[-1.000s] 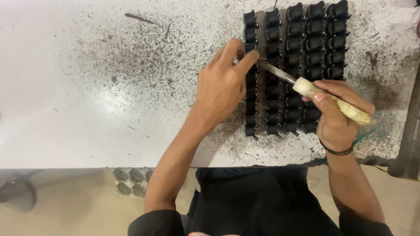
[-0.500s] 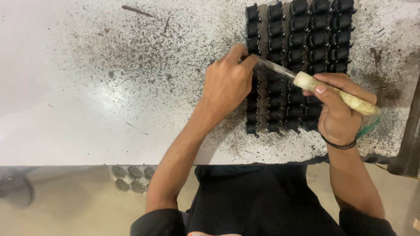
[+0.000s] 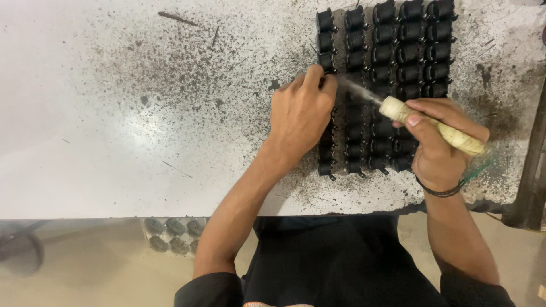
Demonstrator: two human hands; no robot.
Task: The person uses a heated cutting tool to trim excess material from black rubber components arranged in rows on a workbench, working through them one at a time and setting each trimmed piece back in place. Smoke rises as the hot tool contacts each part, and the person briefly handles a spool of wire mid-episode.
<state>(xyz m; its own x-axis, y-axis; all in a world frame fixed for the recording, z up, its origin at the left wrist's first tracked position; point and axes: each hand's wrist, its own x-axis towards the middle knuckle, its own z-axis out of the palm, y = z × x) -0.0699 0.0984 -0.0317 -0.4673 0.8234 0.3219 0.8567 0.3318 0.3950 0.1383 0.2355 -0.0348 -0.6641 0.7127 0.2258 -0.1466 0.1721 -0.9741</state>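
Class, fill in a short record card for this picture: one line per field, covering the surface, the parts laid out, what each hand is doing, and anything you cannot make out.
Surface: white worktable speckled with dark grit
Parts: small black moulded pieces in neat rows, upper right of the table
Left hand: left hand rests on the left rows, fingertips pinching one piece
Right hand: right hand grips a tool with a pale wrapped handle, its thin metal tip pointing toward the left hand
Wrist: dark band on the right wrist
Unclear: the tool tip is blurred
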